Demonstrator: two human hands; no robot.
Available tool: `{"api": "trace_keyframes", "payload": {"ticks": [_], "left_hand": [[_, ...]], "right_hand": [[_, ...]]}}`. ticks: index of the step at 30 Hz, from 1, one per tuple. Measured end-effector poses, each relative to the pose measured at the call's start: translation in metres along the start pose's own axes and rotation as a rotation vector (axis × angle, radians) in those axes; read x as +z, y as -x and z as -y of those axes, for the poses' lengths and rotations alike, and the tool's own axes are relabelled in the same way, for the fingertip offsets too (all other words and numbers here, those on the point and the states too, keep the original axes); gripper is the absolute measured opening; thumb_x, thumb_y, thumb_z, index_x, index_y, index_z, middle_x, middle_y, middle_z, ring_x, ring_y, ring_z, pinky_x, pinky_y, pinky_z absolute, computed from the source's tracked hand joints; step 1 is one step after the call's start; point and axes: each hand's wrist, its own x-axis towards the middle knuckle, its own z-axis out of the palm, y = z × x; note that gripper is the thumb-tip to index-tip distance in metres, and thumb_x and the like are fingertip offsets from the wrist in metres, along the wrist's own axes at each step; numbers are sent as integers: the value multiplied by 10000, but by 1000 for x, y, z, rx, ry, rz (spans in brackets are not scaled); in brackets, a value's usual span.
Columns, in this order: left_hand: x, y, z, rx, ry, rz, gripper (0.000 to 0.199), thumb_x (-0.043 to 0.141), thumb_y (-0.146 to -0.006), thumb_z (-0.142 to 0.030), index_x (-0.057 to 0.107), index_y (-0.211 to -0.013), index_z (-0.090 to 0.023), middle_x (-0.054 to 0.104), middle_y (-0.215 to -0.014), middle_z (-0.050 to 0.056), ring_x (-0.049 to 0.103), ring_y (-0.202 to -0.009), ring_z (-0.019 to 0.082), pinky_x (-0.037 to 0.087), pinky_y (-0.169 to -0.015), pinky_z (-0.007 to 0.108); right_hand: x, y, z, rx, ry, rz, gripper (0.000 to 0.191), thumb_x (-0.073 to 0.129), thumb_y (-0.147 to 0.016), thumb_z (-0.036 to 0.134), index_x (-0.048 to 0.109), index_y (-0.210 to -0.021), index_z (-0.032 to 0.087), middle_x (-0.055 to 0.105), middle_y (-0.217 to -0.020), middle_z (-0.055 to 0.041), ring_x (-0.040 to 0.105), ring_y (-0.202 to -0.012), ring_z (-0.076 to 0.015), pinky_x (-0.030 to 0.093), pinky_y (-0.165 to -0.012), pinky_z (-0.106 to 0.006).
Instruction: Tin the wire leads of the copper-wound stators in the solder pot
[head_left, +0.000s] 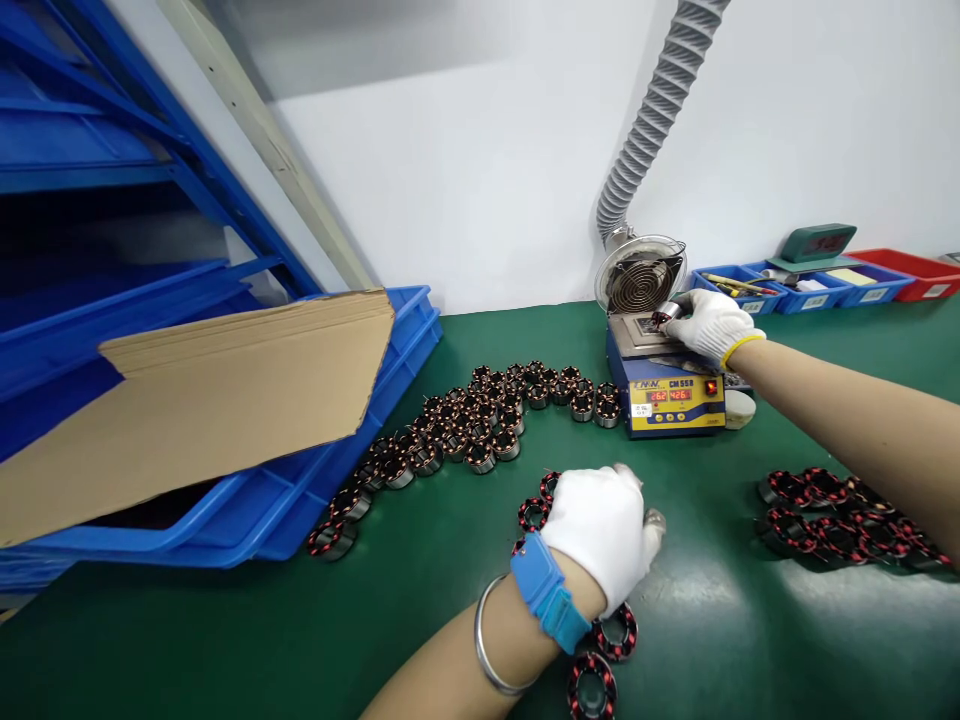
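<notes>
Wound ring [667, 316] at the hot-looking unit [677, 405], grip narrow

The right hand [716, 322], gloved in white, pinched a wound ring between thumb and fingers, bent nearly together, above the unit's metal top on the far right. Whether the ring touched that top could not be told. The left hand [600, 525] was low over the near middle, its thumb out to the right and the other fingers partly curled; whether they held anything was hidden. Red-wound rings [616, 632] showed around it.

The lit digits suggested heat, so the likeliest trouble was a burn or a singed glove if the right fingertips dipped too low. So slight a pinch might also have let the ring slip or tilt onto the top. The left wrist, so close over the loose rings, could have knocked them together and nicked their windings. Farther left, the dark cluster [480, 457] stood tightly packed, so one bump might have toppled several.
</notes>
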Motion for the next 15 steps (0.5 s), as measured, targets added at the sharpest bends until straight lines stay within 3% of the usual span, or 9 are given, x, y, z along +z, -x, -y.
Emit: {"api": "trace_keyframes", "payload": {"ticks": [7, 12, 15], "left_hand": [[-4, 1, -2, -52, 52, 71, 696, 495, -947, -497, 512, -1449, -16, 766, -895, 211, 749, -902, 382, 573, -775, 463], [0, 1, -1, 35, 121, 72, 717, 514, -931, -524, 504, -1462, -41, 766, -1014, 206, 737, -936, 405, 578, -783, 495], [3, 0, -1, 119, 133, 2, 609, 537, -926, -514, 589, -1372, -101, 757, -1017, 163, 735, -908, 374, 578, -776, 469]], "right_hand": [[-6, -3, 2, -22, -34, -24, 568, 641, -876, 484, 643, -1319, 127, 676, -1247, -157, 603, -1017, -194, 416, -887, -274], [-2, -2, 0, -3, -65, -22, 658, 679, -828, 540, 638, -1327, 114, 662, -1257, -183, 594, -1057, -225, 407, -901, -309], [-3, 1, 0, 12, -118, -35, 642, 708, -809, 524, 647, -1297, 112, 664, -1253, -177, 591, -1055, -220, 409, -920, -316]]}}
